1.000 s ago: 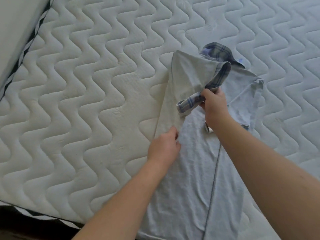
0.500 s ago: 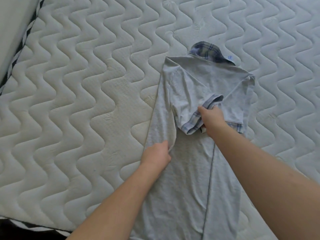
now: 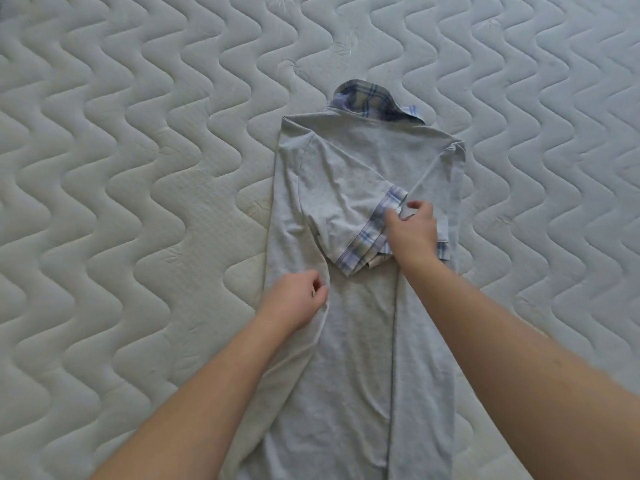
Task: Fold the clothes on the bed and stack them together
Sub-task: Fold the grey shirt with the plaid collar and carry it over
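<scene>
A grey polo shirt [image 3: 356,341] with a plaid collar [image 3: 372,102] lies lengthwise on the mattress, both sides folded toward its middle. Its left sleeve lies flat across the chest, ending in a plaid cuff [image 3: 363,242]. My right hand [image 3: 412,233] rests on that cuff with thumb and fingers spread apart. My left hand [image 3: 294,303] sits at the shirt's left folded edge, its curled fingers pinching the fabric there.
The white quilted mattress [image 3: 138,202] with a wavy stitch pattern fills the whole view around the shirt. No other clothes are in sight.
My right hand has laid the left sleeve down onto the chest and loosened its grip on the cuff. The view has shifted so the shirt sits centred.
</scene>
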